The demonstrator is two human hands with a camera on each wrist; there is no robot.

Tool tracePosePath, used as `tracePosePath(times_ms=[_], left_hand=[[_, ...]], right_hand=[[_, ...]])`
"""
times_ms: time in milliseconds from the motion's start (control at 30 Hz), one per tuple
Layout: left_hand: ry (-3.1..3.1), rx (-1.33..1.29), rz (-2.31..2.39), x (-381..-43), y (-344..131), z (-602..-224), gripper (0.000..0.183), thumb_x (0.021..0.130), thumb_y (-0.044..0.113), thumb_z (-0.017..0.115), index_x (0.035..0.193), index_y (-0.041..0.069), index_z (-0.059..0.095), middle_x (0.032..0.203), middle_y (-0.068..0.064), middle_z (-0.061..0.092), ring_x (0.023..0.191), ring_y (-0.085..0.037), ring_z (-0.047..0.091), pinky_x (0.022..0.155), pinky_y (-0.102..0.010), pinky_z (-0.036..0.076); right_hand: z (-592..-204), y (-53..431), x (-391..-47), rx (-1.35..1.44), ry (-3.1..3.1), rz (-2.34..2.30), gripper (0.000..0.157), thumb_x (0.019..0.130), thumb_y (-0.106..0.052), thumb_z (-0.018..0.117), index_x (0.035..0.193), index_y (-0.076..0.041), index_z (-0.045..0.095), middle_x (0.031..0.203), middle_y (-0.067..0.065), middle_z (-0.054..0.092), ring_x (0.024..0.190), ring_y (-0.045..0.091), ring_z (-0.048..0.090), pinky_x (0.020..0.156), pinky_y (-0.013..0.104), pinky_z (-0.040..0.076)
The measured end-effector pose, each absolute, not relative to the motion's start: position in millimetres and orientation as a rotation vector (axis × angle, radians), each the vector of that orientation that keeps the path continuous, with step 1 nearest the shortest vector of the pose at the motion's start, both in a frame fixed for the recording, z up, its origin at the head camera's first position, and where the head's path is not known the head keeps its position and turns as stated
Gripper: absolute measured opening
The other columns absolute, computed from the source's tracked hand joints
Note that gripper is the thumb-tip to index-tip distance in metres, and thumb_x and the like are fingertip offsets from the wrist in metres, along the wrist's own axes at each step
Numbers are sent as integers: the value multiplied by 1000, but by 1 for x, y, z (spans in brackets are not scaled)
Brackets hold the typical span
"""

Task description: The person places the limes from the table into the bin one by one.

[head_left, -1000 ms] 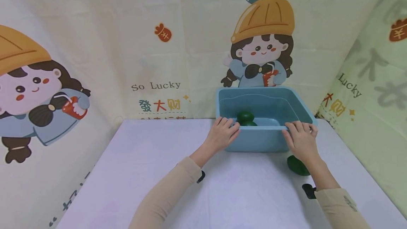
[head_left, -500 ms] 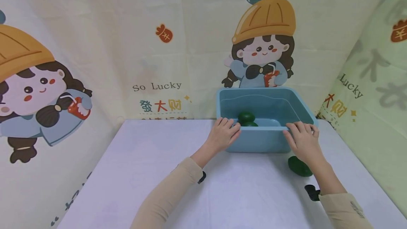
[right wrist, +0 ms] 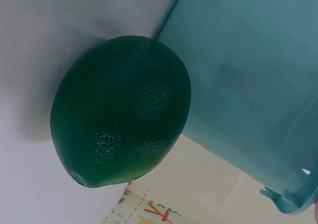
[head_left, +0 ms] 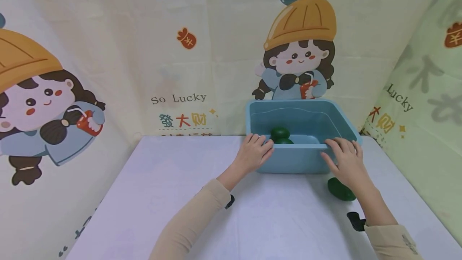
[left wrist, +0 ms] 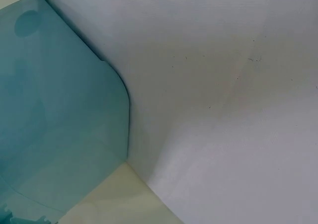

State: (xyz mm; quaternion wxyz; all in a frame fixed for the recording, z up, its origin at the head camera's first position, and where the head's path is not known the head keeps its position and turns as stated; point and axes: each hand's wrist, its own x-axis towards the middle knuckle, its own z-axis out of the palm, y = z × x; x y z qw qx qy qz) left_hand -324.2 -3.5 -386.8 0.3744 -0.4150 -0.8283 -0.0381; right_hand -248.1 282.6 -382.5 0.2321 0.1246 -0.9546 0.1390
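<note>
A blue plastic bin stands at the back of the table, its near rim under both hands. My left hand holds that rim by the left corner, fingers hooked over the edge. Near the right corner, my right hand keeps its fingers over the rim, with the thumb apart from them at the outer wall. Inside the bin lie two dark green oval fruits, the nearer one partly hidden by the rim. Another green oval fruit with slightly dimpled skin lies on the table below my right wrist.
White cloth covers the table. A printed curtain rises right behind the bin, and a side curtain stands to the right. Small black pieces show at the sleeve cuffs.
My right hand has shifted slightly right, its thumb spreading away from the fingers. My left hand stays on the rim, and the bin and fruits keep their places.
</note>
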Motion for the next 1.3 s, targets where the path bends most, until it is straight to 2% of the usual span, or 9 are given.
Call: tracePosePath(times_ms=[600, 867, 1133, 1300], left_hand=[[-2086, -1046, -91, -325, -2, -391, 15, 92, 30, 48, 93, 19, 58, 80, 2, 48, 73, -15, 41, 74, -28, 33], [-2106, -1046, -89, -323, -2, -390, 16, 92, 30, 47, 94, 20, 59, 82, 2, 49, 74, -15, 41, 74, -28, 33], [-2117, -1044, -102, -322, -2, -389, 15, 91, 30, 49, 94, 19, 59, 81, 2, 49, 73, -15, 41, 74, -28, 33], [-2111, -1040, -96, -322, -2, -389, 15, 92, 30, 49, 93, 19, 59, 81, 2, 49, 74, -15, 42, 74, -28, 33]], right_hand=[[-384, 289, -230, 245, -2516, 449, 44, 84, -17, 62, 123, -8, 42, 123, 21, 36, 113, 42, 29, 94, 61, 10], [-389, 294, -221, 228, -2470, 498, 44, 89, -28, 55, 125, -6, 41, 125, 22, 35, 115, 41, 30, 93, 61, 10], [-392, 296, -213, 205, -2426, 549, 48, 88, -26, 56, 128, -4, 40, 127, 22, 36, 119, 39, 30, 93, 62, 10], [-394, 299, -209, 178, -2406, 556, 48, 90, -29, 52, 129, -4, 38, 131, 22, 34, 122, 39, 27, 92, 62, 10]])
